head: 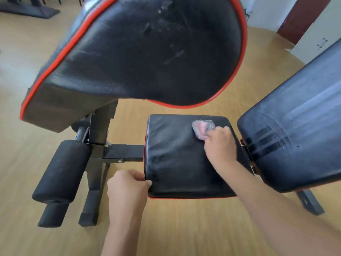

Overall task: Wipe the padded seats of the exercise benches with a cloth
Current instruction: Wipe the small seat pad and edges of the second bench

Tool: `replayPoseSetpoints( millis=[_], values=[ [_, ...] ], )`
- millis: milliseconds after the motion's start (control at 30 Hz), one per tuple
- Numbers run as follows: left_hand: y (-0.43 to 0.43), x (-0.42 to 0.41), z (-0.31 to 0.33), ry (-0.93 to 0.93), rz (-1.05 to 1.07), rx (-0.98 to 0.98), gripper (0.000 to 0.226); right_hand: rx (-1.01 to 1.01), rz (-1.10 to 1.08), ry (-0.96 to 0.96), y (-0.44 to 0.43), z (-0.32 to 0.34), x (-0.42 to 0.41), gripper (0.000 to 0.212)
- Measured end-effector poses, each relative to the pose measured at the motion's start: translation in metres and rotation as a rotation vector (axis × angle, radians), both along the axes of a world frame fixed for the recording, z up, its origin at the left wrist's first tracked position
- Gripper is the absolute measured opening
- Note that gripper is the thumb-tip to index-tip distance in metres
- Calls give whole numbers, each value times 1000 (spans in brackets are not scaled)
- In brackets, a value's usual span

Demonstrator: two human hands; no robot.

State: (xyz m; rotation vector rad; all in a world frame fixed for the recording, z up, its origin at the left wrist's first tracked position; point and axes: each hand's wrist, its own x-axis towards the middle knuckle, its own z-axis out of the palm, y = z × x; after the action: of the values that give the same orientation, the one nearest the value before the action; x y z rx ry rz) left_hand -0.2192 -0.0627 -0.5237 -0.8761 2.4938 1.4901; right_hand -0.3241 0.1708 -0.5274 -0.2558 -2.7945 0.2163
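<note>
Foam roller (61, 168) sits well left of the seat (181, 159), out on the frame. Left hand (127, 187) has its grip clamped on the seat's near-left corner. Big red-trimmed pad (147, 50) hangs above the seat. Right hand (220, 145) presses on the seat's far-right part, grip closed on the cloth (202, 128). Backrest (295, 130) is just right of the seat.

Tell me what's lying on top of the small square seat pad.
A pinkish cloth pressed down by the right hand; the left hand holds the seat pad by its corner. The cloth's near part is hidden under fingers.
</note>
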Motion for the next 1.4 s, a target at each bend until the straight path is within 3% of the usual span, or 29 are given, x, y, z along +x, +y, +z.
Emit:
replayPoseSetpoints(
  millis=[67, 167, 267, 333, 400, 467, 600, 667, 767, 867, 933, 1000, 1067, 1133, 1200, 1267, 1400],
  values=[
    [1, 0, 0, 8, -18, -20, 9, -91, 117, 40, -51, -8, 11, 18],
    [0, 0, 1, 25, -52, -44, 12, -102, 589, 14, -118, -16, 51, 21],
    [-2, -2, -2, 16, -46, -28, 14, -40, 821, -12, -91, -15, 47, 22],
    [-2, 0, -2, 2, -30, -11, 11, 122, 734, 5, -44, -18, 17, 26],
    [-2, 1, -1, -5, -20, -4, 11, 220, 463, 27, 9, -15, -19, 27],
    [-1, 1, 1, -3, -28, -10, 11, 153, 200, -34, 34, -5, -37, 22],
    [3, 0, 2, -13, -56, -65, 8, -54, -37, -42, -9, -3, -46, 20],
    [3, 0, 2, -9, -59, -68, 8, -96, 39, -24, -54, -9, -33, 24],
    [2, -3, 0, -10, -57, -69, 11, -115, 467, -20, -112, -10, 16, 16],
    [2, -5, -2, -23, -46, -66, 13, -38, 747, -48, -101, -7, 37, 24],
    [2, -5, -2, -24, -43, -67, 12, 56, 653, -79, -66, -7, 11, 22],
    [2, -5, -1, -23, -43, -66, 10, 73, 354, -84, -24, -5, -31, 23],
    [3, -4, 2, -29, -42, -66, 10, -80, 48, -60, -10, -1, -58, 22],
    [4, -5, 5, -36, -65, -97, 9, -180, -77, -30, -39, -1, -66, 21],
    [5, -7, 7, -37, -81, -126, 10, -231, 24, -45, -88, -4, -55, 23],
    [5, -8, 8, -50, -95, -151, 11, -191, 315, -49, -127, -6, -29, 24],
    [3, -8, 7, -64, -108, -160, 10, 3, 655, -86, -106, -19, 1, 22]
  ],
)
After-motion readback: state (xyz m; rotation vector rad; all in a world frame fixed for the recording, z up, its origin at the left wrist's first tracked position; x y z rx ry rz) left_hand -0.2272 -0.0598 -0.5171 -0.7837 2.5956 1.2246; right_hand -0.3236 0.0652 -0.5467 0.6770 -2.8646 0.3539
